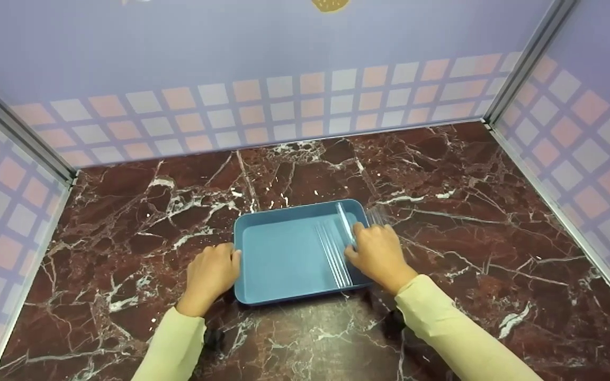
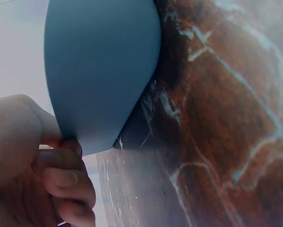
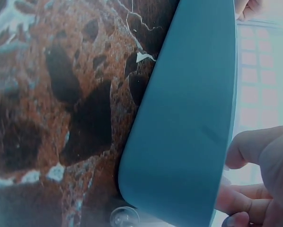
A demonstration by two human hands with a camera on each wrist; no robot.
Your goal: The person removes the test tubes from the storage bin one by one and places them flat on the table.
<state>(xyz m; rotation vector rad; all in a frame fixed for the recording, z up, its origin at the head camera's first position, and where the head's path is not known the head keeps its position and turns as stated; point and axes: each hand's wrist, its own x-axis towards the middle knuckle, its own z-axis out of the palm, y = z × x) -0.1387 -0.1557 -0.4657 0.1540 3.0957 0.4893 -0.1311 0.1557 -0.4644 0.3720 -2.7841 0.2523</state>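
Observation:
A shallow blue tray (image 1: 284, 259) lies on the marbled surface in the head view. My left hand (image 1: 213, 269) grips its left rim; in the left wrist view, curled fingers (image 2: 66, 177) meet the wall's edge. Over the right rim, my right hand (image 1: 382, 256) holds a clear tube (image 1: 344, 219) between thumb and index finger, one end hidden by the hand. Several thin clear rods (image 1: 334, 256) lie side by side in the tray's right half. The right wrist view shows the right hand (image 3: 255, 184) at the rim; its grip on the tube is hidden there.
A blurred clear object (image 1: 377, 216) appears just outside the tray's right side. Near the tray corner in the right wrist view is a clear round end (image 3: 124, 217). Purple checked panels (image 1: 294, 106) enclose the dark red marbled surface (image 1: 141, 254) at back and sides.

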